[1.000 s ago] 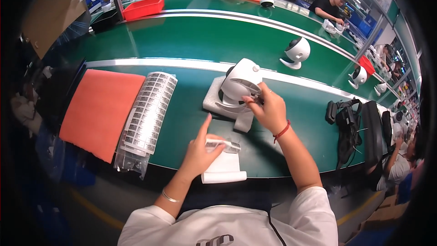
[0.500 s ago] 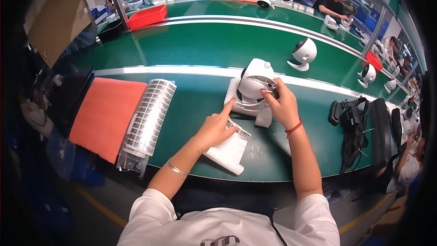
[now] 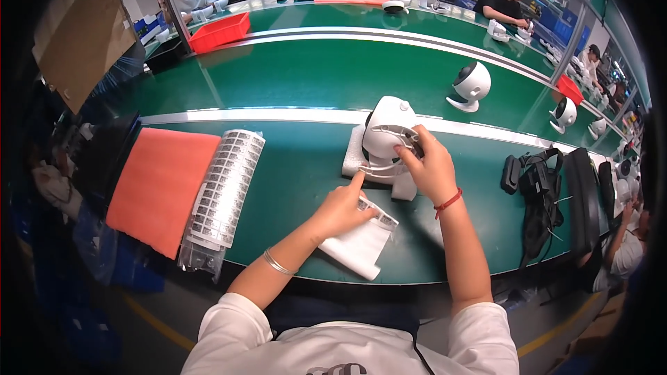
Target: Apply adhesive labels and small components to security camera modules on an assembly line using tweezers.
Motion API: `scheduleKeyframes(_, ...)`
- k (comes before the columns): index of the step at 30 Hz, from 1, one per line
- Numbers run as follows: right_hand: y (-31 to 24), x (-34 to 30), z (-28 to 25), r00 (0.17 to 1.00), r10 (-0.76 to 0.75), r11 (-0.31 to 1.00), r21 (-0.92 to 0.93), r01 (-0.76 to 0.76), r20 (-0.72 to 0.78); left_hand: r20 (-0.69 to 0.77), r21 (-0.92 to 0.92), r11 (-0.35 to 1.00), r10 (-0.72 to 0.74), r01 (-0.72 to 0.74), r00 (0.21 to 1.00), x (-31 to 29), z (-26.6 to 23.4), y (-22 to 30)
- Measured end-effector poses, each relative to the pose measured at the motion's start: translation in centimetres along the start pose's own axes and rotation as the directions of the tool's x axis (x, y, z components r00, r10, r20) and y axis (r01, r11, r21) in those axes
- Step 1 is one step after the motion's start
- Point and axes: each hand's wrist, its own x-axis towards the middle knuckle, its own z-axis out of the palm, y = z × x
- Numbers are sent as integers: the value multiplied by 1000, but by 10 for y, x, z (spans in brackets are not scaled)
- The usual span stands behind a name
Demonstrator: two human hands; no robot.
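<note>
A white round-headed device [image 3: 383, 137], which looks like a small camera on a curved stand, rests tilted in a white foam cradle [image 3: 354, 153]. My right hand [image 3: 432, 167] is closed on the right side of the device, thumb in front and the other fingers partly hidden behind it. The extended index finger of my left hand [image 3: 340, 210] touches the device's curved stand at its lower left. Under that hand's thumb and curled fingers I hold a white strip of label sheet [image 3: 358, 246], printed labels along its upper edge and its lower end rolled.
Left lie an orange pad [image 3: 163, 187] and a roll of printed labels [image 3: 228, 187]. Black straps and pouches [image 3: 542, 187] lie right. Beyond a white rail, similar white devices [image 3: 472, 83] stand on the green belt [image 3: 313, 73]. A red bin [image 3: 221, 32] and co-workers are across.
My left hand and the label strip have shifted slightly right, the index fingertip staying at the device's stand. My right hand keeps its hold. The whole view has tilted a little.
</note>
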Motion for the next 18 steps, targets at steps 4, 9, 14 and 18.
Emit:
scheduleKeyframes(4, 17, 5, 9, 1000, 4, 995, 97, -2, -14, -34, -44, 999, -21, 19, 999, 2, 12, 4)
scheduleKeyframes(9, 17, -6, 13, 996, 28, 994, 105, -18, -90, -82, -277, 961, -46, 22, 996, -14, -3, 2)
scheduleKeyframes(14, 18, -27, -3, 923, -67, 991, 80, 105, -380, -247, -265, 946, 122, -188, 961, -14, -51, 15)
scheduleKeyframes(18, -7, -40, -13, 895, -378, 888, 182, 423, -236, -429, -266, 885, 246, -382, 869, -5, -45, 20)
